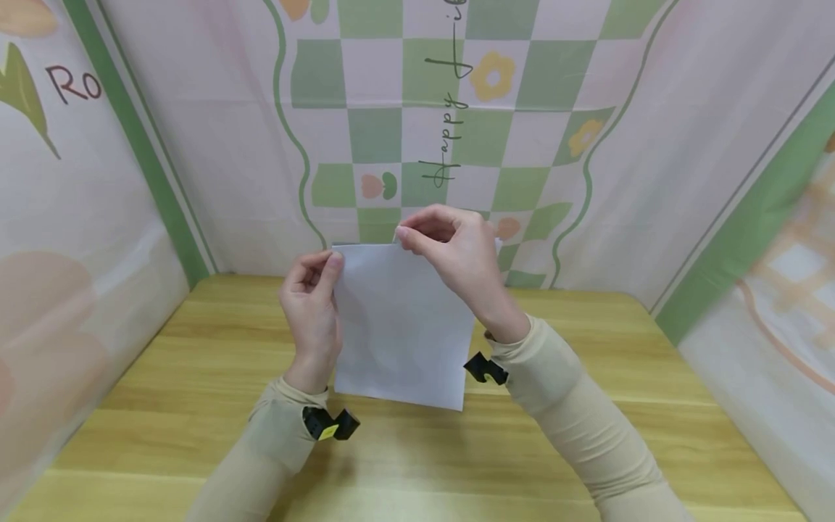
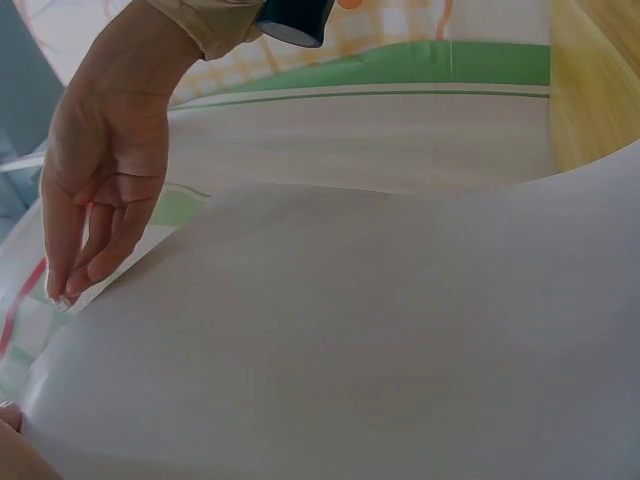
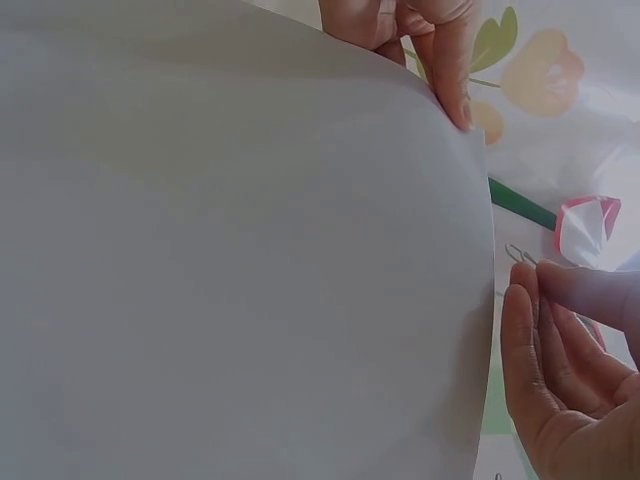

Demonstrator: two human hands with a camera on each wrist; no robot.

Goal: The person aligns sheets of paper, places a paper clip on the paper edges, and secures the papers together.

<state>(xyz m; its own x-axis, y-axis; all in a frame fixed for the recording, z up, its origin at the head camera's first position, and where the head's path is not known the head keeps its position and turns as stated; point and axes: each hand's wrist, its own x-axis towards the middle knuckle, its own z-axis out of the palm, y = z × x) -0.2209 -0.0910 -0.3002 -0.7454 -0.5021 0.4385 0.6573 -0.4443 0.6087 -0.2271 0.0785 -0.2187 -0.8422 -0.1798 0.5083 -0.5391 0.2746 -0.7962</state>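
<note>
A sheet of white paper (image 1: 401, 333) is held up over the table, its broad face towards me. My left hand (image 1: 312, 308) pinches its upper left corner between thumb and fingers. Over the top edge, my right hand (image 1: 464, 257) pinches a small wire paper clip (image 3: 517, 253), whose looped end sticks out past the fingertips. In the right wrist view the clip lies just beside the paper's edge, apart from it as far as I can tell. Only a bit of the left hand (image 2: 22, 450) shows in the left wrist view.
A wooden table (image 1: 561, 449) spreads beneath the paper. Patterned cloth (image 1: 430, 123) hangs behind and at both sides. Past the paper's edge a red and white item (image 3: 587, 228) partly shows, its kind unclear. Each sleeve carries a black wrist camera (image 1: 330, 423).
</note>
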